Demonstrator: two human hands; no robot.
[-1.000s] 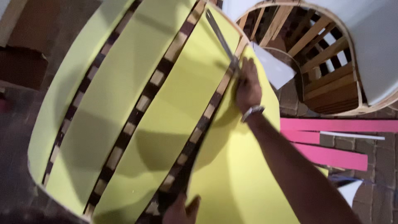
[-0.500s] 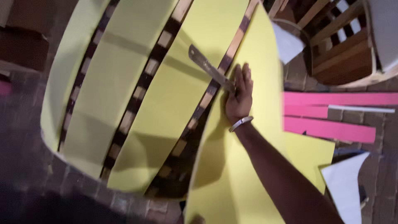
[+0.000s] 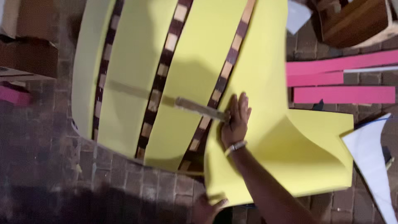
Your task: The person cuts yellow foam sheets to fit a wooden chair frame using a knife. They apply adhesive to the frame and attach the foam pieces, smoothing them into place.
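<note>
Brick paving (image 3: 124, 182) runs dark underneath, pink strips (image 3: 344, 94) off to one side. Yellow foam sheets (image 3: 199, 62) curve over a slatted wooden frame (image 3: 163, 62). Right hand (image 3: 235, 120) lies on the nearest sheet (image 3: 265, 103), fingers straight, thumb pinning a long flat blade (image 3: 199, 108) that reaches across the foam. Left hand (image 3: 205, 209) grips that sheet's soft lower edge.

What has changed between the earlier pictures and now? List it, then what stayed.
The right hand with its long blade has slid down the edge of the yellow foam sheet, the blade swinging from steep to nearly flat. The left hand still pinches the sheet's lower edge; the pink strips lie unmoved.
</note>
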